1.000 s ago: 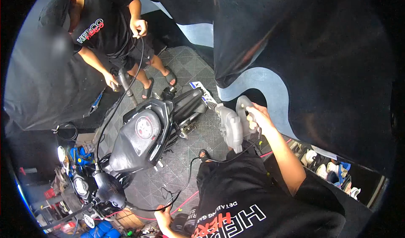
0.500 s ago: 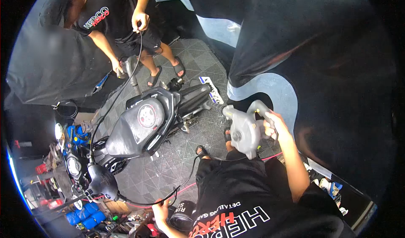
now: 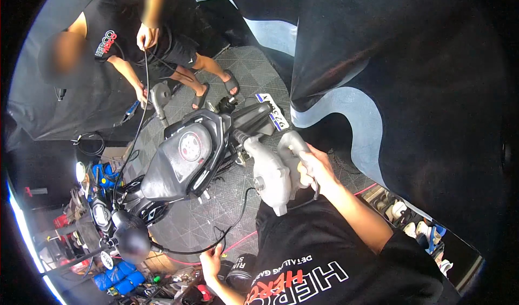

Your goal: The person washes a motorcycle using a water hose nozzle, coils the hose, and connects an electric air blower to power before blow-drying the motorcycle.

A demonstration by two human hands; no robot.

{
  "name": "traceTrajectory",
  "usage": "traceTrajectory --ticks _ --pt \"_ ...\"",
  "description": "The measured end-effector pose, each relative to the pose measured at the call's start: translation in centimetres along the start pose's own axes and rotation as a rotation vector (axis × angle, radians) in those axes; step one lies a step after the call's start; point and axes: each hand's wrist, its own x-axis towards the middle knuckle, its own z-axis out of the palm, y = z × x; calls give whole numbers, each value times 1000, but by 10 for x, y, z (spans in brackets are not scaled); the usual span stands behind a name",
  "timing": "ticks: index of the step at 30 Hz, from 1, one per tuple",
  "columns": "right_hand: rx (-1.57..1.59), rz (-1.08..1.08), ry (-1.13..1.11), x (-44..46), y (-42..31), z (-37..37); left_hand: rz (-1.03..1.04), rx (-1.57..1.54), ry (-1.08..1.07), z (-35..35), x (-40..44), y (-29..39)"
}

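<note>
My right hand [image 3: 315, 167] is wrapped around the handle of a grey handheld air blower [image 3: 271, 176]. The blower's short black ribbed nozzle points at the rear side of a black motorcycle [image 3: 175, 162]; whether they touch I cannot tell. Low on the left, my left hand [image 3: 211, 260] is closed around a black power cord [image 3: 186, 260], which loops up toward the blower. A white licence plate [image 3: 274, 113] hangs at the motorcycle's tail. The handlebar end and a mirror [image 3: 132, 240] lie nearer my left hand.
Across the motorcycle, a co-worker [image 3: 130, 40] holds a second grey blower [image 3: 160, 97] and a black cord. Black curtains [image 3: 405, 67] hang at the right. Shoes [image 3: 424, 232] line a rack at lower right; a black bucket [image 3: 241, 270] stands beside my left hand.
My right hand has swung the blower leftward, from behind the tail to beside the motorcycle's rear. My left hand keeps the cord. The co-worker's raised hand has shifted left.
</note>
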Motion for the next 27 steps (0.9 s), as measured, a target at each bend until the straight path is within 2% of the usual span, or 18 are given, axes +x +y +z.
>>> traceTrajectory --ticks 8,10,14,16,18,21,24,27 --pt "40 -187 216 -3 7 -1 -38 -23 -23 8 5 -32" --pt "42 -236 270 -1 3 -1 35 -10 3 8 -3 -20" --pt "-30 -107 175 -9 -8 -4 53 142 30 12 1 -51" --pt "-104 39 141 -14 -15 -12 44 93 33 13 1 -73" --pt "-122 61 61 -23 -7 -14 44 41 37 18 8 -97" --pt "-263 20 -5 -47 7 4 43 4 19 2 5 -91" --pt "-344 120 12 -73 1 25 47 -48 23 -5 7 -122" --pt "-320 11 34 -88 26 45 76 -99 31 -17 4 -146"
